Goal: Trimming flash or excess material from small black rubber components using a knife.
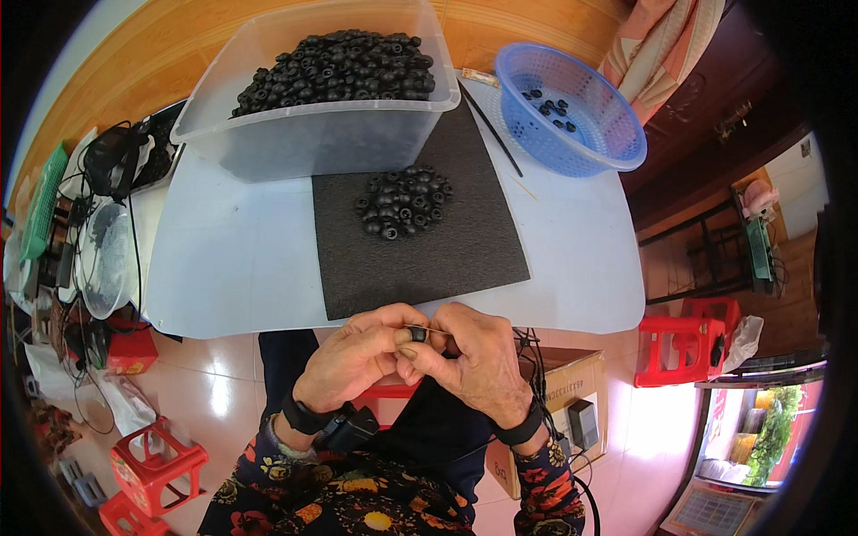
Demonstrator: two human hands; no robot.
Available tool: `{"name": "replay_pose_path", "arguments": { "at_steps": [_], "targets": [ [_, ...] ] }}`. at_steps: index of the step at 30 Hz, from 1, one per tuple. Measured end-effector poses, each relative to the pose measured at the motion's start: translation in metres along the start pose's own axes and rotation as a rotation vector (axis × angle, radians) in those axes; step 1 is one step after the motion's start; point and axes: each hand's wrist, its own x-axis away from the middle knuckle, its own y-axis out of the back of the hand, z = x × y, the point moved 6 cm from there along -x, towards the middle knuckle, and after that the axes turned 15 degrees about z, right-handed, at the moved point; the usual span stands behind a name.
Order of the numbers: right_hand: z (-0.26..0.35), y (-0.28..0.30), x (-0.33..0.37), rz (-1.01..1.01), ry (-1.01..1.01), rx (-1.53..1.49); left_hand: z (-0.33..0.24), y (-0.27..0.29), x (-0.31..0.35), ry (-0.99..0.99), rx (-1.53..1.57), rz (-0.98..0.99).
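Note:
My left hand (357,353) and my right hand (474,357) meet just below the near edge of the white table (232,259). Together their fingertips pinch one small black ring-shaped bead (416,334), and a thin needle or wire (440,330) runs through the pinch toward my right hand. On the dark foam mat (420,259) ahead lies a pile of the same black beads (404,202). Behind the mat a clear plastic tub (313,134) is heaped with many more black beads (340,70).
A blue perforated basket (590,134) with several beads stands at the table's far right, a thin black stick (490,129) beside it. Clutter, cables and a clear bowl (105,259) lie left. Red plastic stools (688,344) and a cardboard box (572,402) stand on the floor.

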Motion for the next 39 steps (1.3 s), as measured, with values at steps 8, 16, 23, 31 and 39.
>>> {"name": "replay_pose_path", "arguments": {
  "at_steps": [8,16,23,31,39],
  "targets": [
    [0.002,-0.006,0.0,-0.019,0.07,0.149,-0.001,0.004,0.002,-0.026,-0.042,-0.014],
    [0.001,-0.003,0.0,-0.006,0.068,0.079,-0.006,0.001,0.007,0.015,-0.123,0.009],
    [0.004,-0.006,-0.004,0.028,0.054,0.093,-0.008,-0.001,0.007,-0.051,-0.073,0.064],
    [0.004,-0.008,-0.005,0.022,0.065,0.142,-0.007,0.002,0.006,-0.058,-0.063,-0.005],
    [0.002,-0.014,-0.004,-0.002,0.075,0.135,-0.007,0.006,0.008,-0.075,-0.084,-0.021]
  ]
}}
